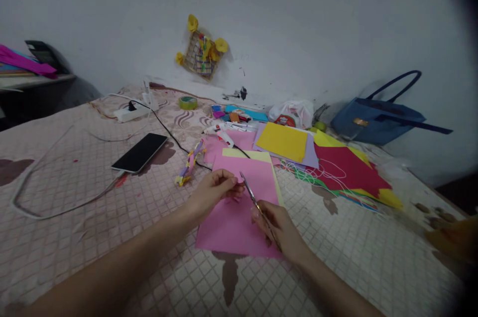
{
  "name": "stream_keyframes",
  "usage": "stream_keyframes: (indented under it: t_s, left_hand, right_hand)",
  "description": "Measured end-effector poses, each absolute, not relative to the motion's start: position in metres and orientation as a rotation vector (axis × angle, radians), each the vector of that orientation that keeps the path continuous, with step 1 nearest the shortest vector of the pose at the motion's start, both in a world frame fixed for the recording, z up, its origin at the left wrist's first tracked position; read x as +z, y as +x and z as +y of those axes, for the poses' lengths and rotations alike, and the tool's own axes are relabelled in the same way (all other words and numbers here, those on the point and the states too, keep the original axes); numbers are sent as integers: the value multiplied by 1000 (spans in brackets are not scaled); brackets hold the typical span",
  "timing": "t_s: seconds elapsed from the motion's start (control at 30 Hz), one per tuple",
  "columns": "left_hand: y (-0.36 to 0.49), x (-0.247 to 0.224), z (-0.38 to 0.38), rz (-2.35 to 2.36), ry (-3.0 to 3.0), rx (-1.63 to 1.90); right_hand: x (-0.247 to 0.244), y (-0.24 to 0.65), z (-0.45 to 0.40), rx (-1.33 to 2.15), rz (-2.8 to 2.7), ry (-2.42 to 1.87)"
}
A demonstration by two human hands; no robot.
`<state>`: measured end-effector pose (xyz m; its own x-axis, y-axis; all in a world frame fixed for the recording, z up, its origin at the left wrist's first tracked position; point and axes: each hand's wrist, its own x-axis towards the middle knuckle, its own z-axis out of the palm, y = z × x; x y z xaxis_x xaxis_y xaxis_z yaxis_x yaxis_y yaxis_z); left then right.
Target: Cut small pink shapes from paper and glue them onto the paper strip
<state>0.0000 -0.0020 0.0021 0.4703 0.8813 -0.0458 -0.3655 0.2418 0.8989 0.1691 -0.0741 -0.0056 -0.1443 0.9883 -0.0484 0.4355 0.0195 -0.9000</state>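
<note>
Where the forearms enter over the near edge of the patterned cloth (pixel 168 277), they cover part of it; its surface extends on both sides of the pink sheet (pixel 235 232). Over that sheet, the left hand (pixel 218 190) pinches a small pink piece (pixel 239 183) with fingertips nearly closed, its outline partly hidden by them. The right hand (pixel 274 222) grips the scissors (pixel 251 193), fingers obscuring the handles; the tips point toward the left hand, and contact with the piece cannot be confirmed. Left of the sheet lie a braided paper strip (pixel 189 163), just beside it, and a phone (pixel 140 153), farther off. Right of it, white string (pixel 328 171) overlaps the red paper (pixel 345 165). Beyond its far edge rest a glue gun (pixel 225 136) and yellow paper (pixel 283 140); far right, a blue bag (pixel 377 120) stands near the darkened picture edge.
</note>
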Motion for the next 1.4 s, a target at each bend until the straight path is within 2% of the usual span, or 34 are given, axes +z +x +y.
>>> stream_keyframes:
  t_s: [1.4]
  left_hand:
    - [1, -3, -2, 646, 913, 871]
  right_hand:
    - [-6, 167, -74, 1077, -1602, -1505]
